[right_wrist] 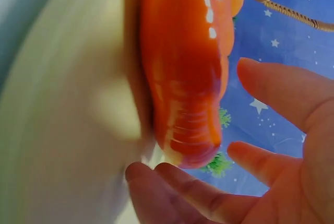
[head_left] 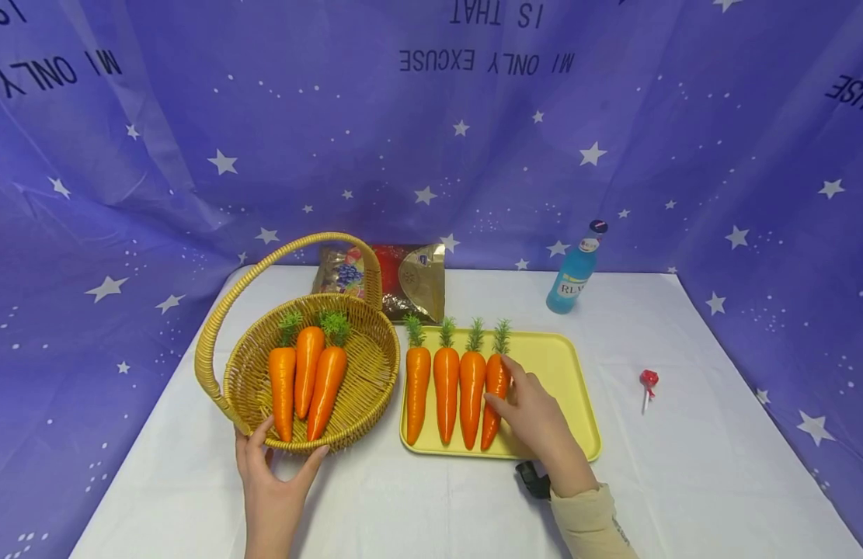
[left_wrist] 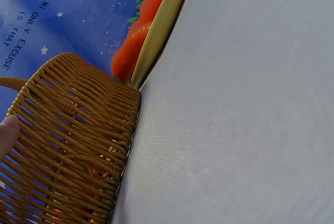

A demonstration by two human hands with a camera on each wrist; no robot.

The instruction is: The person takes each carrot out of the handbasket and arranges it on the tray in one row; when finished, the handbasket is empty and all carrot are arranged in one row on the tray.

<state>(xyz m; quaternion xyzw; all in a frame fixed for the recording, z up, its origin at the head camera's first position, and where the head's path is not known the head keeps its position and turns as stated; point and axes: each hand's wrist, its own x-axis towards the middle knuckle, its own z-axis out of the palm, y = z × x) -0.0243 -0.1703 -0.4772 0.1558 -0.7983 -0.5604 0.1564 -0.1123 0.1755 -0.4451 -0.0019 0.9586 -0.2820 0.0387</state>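
At the left of the head view stands a wicker basket (head_left: 370, 365) with a tall handle and three orange carrots (head_left: 327, 392) with green tops inside. My left hand (head_left: 276, 483) holds its near rim, thumb and fingers spread apart; the left wrist view shows one digit (left_wrist: 8, 132) on the rim. To the right, several more carrots (head_left: 446, 396) lie side by side on a yellow tray (head_left: 560, 373). My right hand (head_left: 539, 415) is over the rightmost carrot (head_left: 497, 378). In the right wrist view its fingers (right_wrist: 203, 195) spread around that carrot's end, not closed on it.
Behind the basket and tray lies a shiny gold and red packet (head_left: 406, 283). A blue bottle (head_left: 573, 272) stands at the back right, and a red lollipop (head_left: 648, 380) lies right of the tray. Purple starry cloth (head_left: 431, 155) hangs around the white table (head_left: 375, 512).
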